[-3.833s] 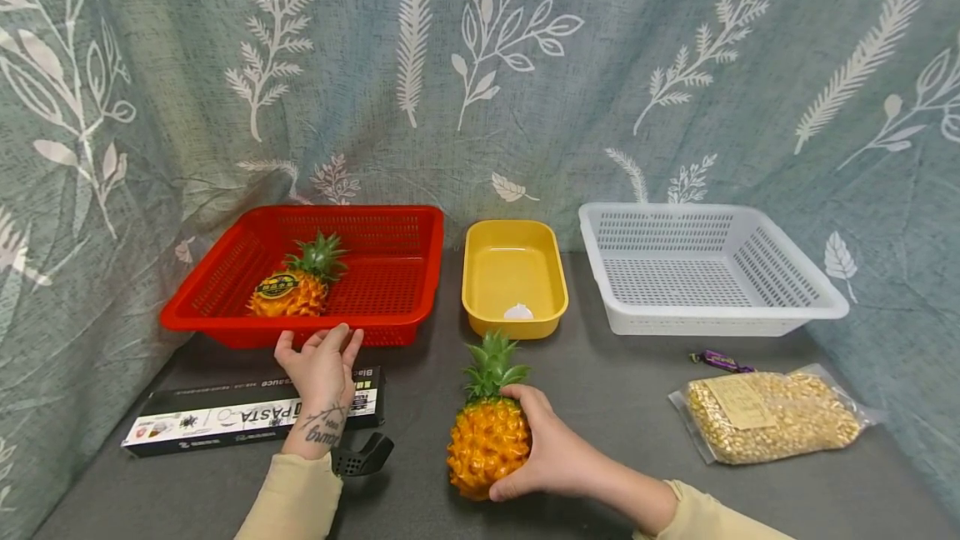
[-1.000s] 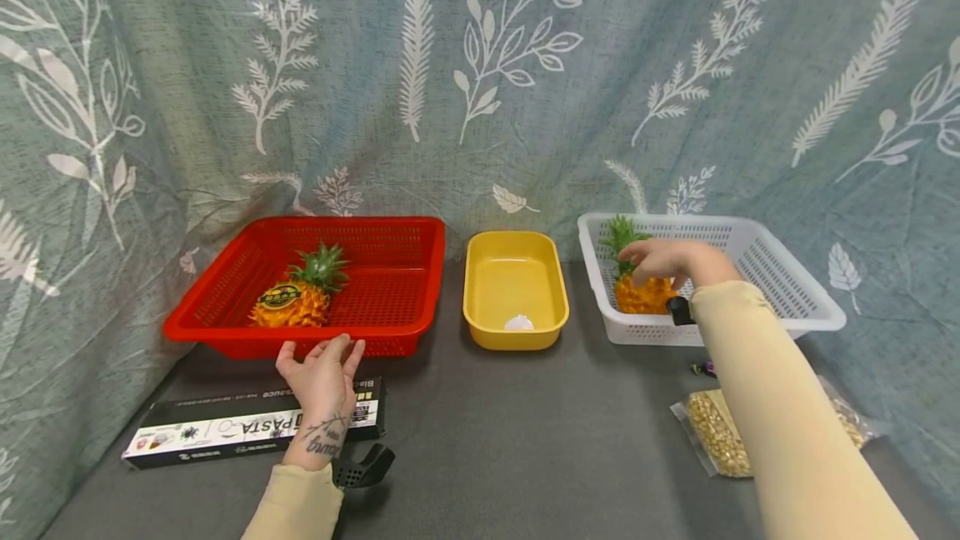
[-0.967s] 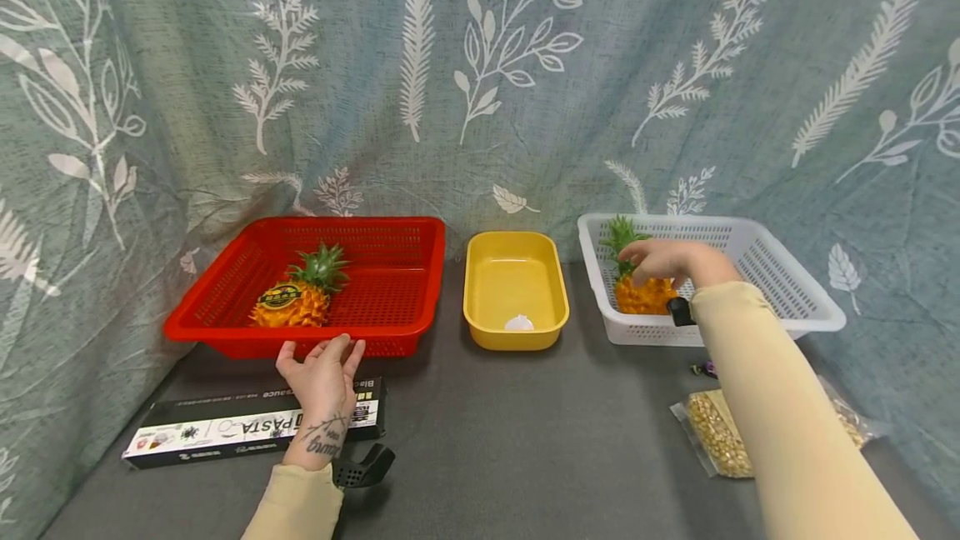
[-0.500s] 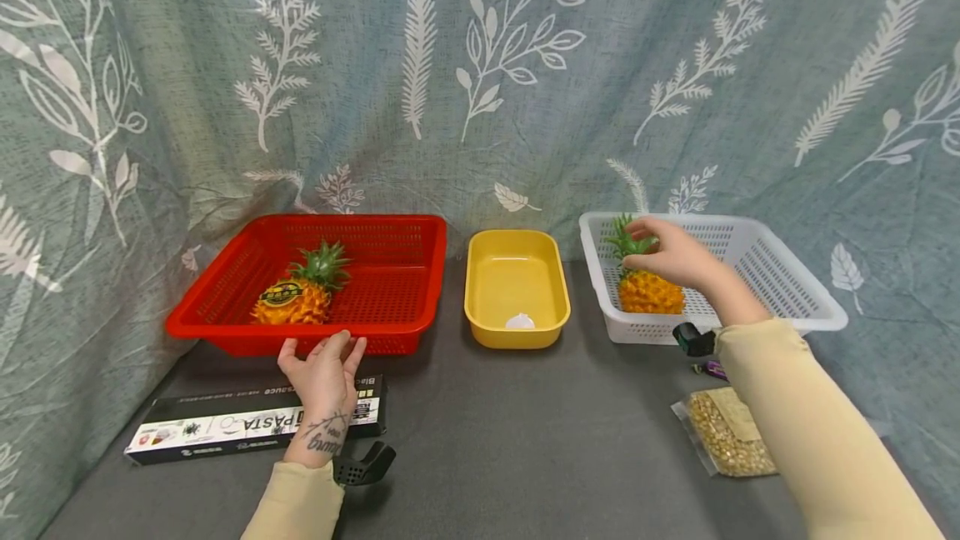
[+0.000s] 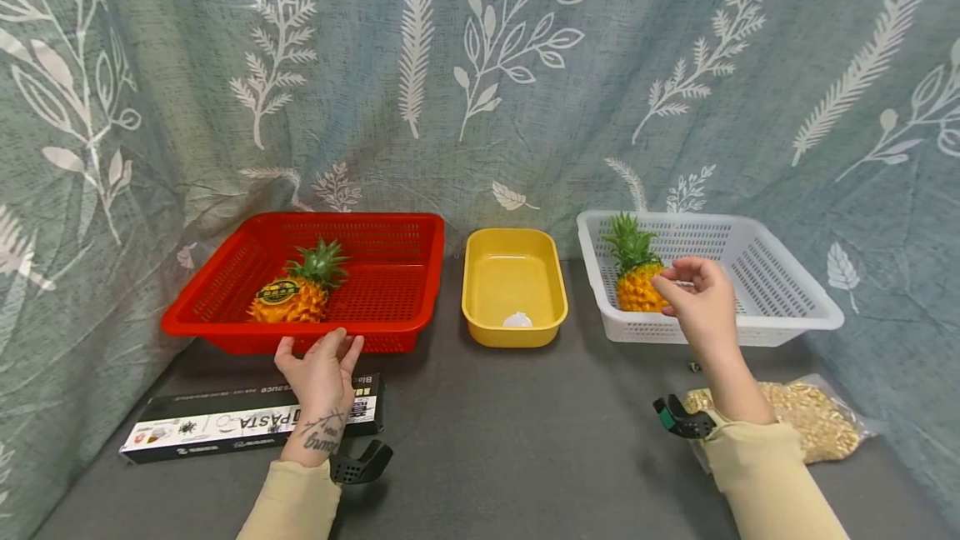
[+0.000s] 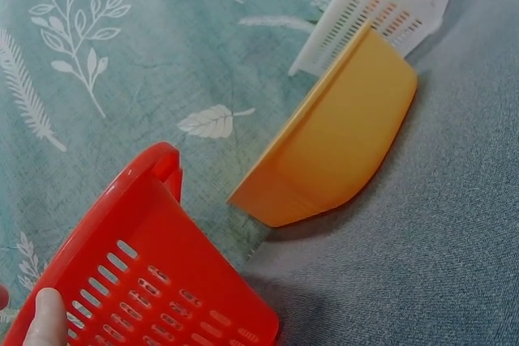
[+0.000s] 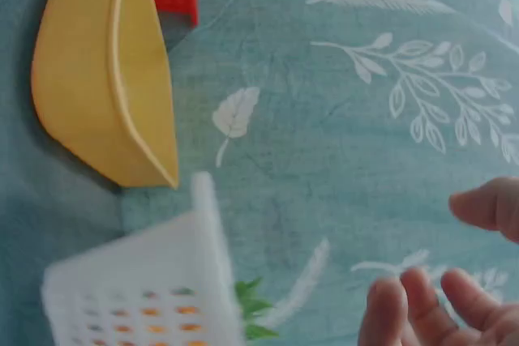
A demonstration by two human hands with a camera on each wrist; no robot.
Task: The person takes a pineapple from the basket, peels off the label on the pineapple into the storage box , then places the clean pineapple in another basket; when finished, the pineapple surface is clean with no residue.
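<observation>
My left hand (image 5: 318, 377) is at the front rim of the red basket (image 5: 375, 329), its fingertips touching that rim; in the left wrist view a fingertip (image 6: 50, 313) lies against it. A small pineapple (image 5: 300, 294) with a dark label lies in the red basket. My right hand (image 5: 701, 307) is over the front of the white basket (image 5: 795, 323), holding nothing, with thumb and fingertips apart in the right wrist view. Just left of it, another small pineapple (image 5: 636, 282) lies in the white basket, partly behind the fingers.
Between the baskets stands a yellow tub (image 5: 515, 336) with a small white object (image 5: 517, 320) inside. A black-and-white pasta box (image 5: 217, 432) lies before the red basket. A bag of yellow kernels (image 5: 817, 419) is partly under the right forearm, with a wrapped candy (image 5: 694, 367) mostly hidden behind the wrist.
My right hand carried the pineapple from the table's middle into the white basket, let go of it and drew back toward me. My left hand stayed at the red basket.
</observation>
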